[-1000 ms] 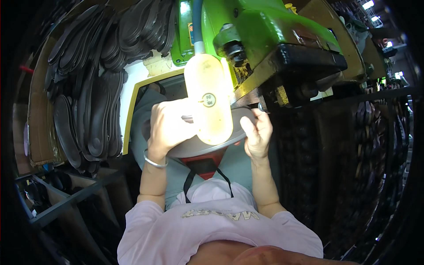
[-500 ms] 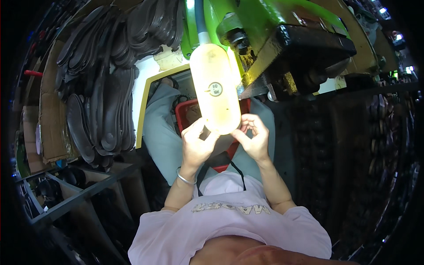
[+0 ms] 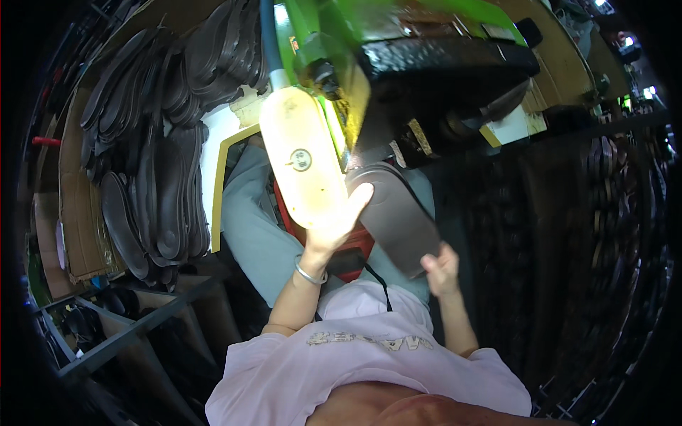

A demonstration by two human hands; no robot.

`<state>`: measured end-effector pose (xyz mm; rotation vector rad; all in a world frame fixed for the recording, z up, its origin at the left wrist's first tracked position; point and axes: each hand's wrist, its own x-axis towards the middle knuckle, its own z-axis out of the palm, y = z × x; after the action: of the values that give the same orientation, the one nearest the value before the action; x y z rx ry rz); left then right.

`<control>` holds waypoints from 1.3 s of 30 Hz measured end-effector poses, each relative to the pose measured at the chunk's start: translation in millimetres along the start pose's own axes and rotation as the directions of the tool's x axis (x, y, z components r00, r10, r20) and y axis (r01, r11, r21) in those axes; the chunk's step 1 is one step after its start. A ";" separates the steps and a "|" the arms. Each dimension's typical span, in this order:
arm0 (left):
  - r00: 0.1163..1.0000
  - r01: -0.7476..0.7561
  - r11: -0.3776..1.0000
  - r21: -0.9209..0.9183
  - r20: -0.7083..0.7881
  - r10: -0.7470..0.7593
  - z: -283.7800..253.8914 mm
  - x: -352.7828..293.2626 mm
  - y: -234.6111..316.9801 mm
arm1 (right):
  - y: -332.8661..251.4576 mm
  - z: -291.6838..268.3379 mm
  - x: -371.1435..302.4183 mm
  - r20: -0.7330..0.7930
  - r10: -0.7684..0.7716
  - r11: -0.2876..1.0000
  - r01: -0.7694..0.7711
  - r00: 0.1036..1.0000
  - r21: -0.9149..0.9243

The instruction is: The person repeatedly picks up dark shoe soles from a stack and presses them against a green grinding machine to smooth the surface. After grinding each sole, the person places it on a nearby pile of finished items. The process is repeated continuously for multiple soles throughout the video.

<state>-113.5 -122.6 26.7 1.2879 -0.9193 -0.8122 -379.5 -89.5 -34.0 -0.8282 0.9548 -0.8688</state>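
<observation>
Both hands are gripping one dark shoe sole (image 3: pixel 394 213): left hand (image 3: pixel 339 224) pressing its upper edge, right hand (image 3: pixel 442 268) pinching its lower end, beneath one green machine (image 3: pixel 398 35).

A green machine (image 3: pixel 398 28) looms overhead, a cream oval guard (image 3: pixel 302 167) hanging from it. Dark soles (image 3: pixel 153 163) lie stacked at the left against cardboard (image 3: pixel 74 213), above a grey rack (image 3: pixel 135 330). More soles (image 3: pixel 604 234) fill the dim right side. A red bag (image 3: pixel 352 248) sits on the lap.
</observation>
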 end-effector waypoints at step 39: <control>0.958 0.249 0.931 -0.268 0.209 -0.196 -10.3 -60.8 -50.9 | 0.0 126.1 74.0 -0.190 -0.450 0.890 0.456 0.873 -0.009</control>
<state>-129.9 -69.5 -30.8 1.0822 -0.7649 -1.2133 -240.3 -130.1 -14.6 -0.9713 0.9168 -1.3884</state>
